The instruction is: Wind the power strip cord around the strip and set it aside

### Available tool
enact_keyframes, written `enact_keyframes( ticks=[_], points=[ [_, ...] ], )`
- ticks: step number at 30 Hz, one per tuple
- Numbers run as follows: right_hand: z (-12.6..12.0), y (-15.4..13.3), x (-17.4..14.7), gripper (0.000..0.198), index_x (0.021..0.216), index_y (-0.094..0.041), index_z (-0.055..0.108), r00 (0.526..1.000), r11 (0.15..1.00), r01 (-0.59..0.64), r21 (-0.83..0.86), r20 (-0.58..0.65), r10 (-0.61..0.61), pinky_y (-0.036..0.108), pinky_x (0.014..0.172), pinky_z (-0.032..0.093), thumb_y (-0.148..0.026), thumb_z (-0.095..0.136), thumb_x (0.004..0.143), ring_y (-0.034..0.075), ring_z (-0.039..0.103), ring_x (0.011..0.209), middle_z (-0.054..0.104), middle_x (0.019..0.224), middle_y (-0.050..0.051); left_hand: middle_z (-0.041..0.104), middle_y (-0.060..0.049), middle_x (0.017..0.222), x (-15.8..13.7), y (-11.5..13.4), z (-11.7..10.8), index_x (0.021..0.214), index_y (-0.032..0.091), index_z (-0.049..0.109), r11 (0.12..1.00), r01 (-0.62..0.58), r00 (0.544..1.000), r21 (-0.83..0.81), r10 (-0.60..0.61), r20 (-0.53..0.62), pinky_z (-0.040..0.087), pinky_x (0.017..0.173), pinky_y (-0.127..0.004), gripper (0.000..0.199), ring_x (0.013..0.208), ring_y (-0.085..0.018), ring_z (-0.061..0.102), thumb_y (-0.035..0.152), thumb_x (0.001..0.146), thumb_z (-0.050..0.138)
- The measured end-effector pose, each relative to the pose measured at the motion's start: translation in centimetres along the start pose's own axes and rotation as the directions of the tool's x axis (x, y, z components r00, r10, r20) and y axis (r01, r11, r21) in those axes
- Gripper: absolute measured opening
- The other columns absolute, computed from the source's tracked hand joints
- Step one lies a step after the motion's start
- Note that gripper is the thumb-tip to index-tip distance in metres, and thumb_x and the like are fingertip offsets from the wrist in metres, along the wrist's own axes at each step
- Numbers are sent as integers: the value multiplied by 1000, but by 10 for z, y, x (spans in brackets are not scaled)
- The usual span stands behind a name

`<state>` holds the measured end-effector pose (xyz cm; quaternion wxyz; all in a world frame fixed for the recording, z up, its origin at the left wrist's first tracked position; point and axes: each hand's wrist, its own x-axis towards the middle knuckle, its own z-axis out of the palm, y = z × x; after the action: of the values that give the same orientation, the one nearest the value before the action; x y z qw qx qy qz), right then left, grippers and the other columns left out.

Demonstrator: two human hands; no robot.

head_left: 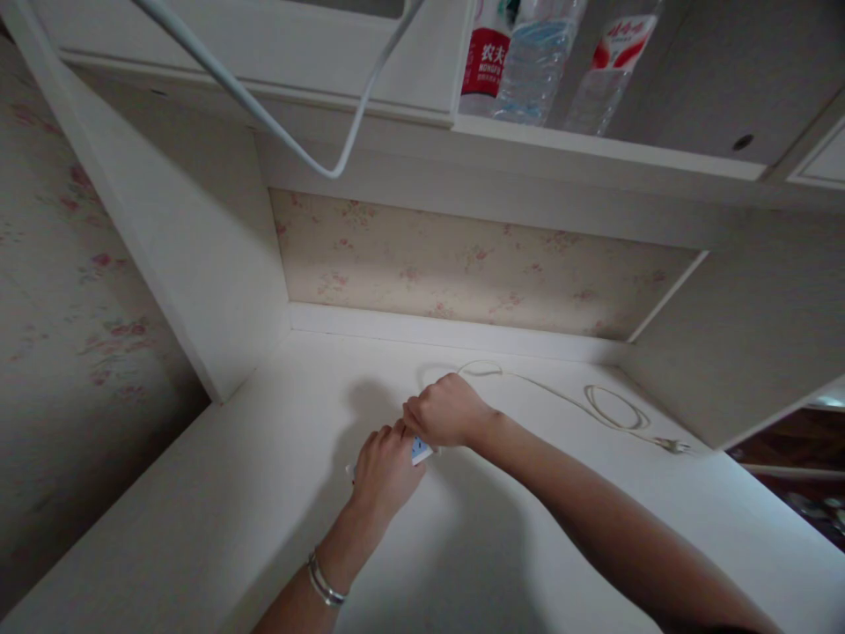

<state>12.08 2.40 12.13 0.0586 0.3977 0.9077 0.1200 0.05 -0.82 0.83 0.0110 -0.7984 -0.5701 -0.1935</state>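
A white power strip (421, 451) with a light blue socket face is held just above the white desktop, mostly covered by my hands. My left hand (386, 467), with a silver bracelet at its wrist, is closed around the strip's near part. Beside it, my right hand (452, 409) is bent into a fist over the strip's far end, its fingertips hidden. A thin off-white cord (547, 386) runs from behind my right hand across the desktop. It makes a loop on the right and ends in a plug (672, 446).
Above the white desktop (277, 493) hangs a shelf edge (607, 151) with several plastic bottles (538, 62). A pale, thick cable (264, 123) dangles in front of the cabinet. White side panels (191, 238) flank the recess, with floral wallpaper (409, 264) behind.
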Motion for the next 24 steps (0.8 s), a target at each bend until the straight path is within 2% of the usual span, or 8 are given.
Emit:
enact_keyframes(
  ticks=[6, 11, 15, 19, 24],
  points=[
    [17, 16, 24, 46, 74, -14, 70, 998, 998, -4, 64, -62, 8, 29, 65, 37, -35, 34, 93, 20, 65, 67, 71, 72, 13, 65, -6, 95, -5, 3, -1, 99, 22, 58, 962, -211, 976, -172, 216, 13, 48, 79, -37, 32, 85, -25, 61, 19, 67, 62],
    [42, 23, 31, 46, 73, -18, 70, 997, 983, -51, 176, -54, 61, 26, 62, 34, -37, 34, 95, 17, 63, 67, 72, 73, 8, 65, -6, 99, -10, 0, -6, 105, 21, 56, 913, -301, 952, -275, 304, -32, 48, 85, -38, 39, 91, -25, 61, 22, 67, 63],
    [60, 37, 28, 53, 67, -17, 68, 988, 937, -121, 328, -55, 147, 24, 58, 32, -39, 30, 97, 13, 59, 61, 69, 65, 6, 65, -6, 102, -12, -1, -10, 110, 22, 52, 890, -321, 946, -325, 317, -66, 48, 87, -40, 45, 94, -26, 60, 22, 66, 63],
    [82, 51, 20, 55, 66, -16, 67, 963, 844, -209, 494, -45, 265, 22, 58, 32, -40, 29, 97, 11, 54, 57, 64, 60, 3, 64, -6, 101, -14, 2, -13, 110, 22, 52, 880, -289, 957, -376, 280, -80, 49, 86, -39, 44, 93, -25, 60, 21, 67, 64],
    [110, 60, 4, 59, 71, -15, 67, 917, 774, -348, 529, 18, 399, 21, 61, 34, -39, 21, 99, 11, 56, 63, 65, 65, 4, 60, -7, 100, -13, 3, -25, 106, 21, 52, 832, -221, 975, -508, 194, -107, 49, 86, -37, 39, 94, -24, 58, 22, 69, 63]
  ],
)
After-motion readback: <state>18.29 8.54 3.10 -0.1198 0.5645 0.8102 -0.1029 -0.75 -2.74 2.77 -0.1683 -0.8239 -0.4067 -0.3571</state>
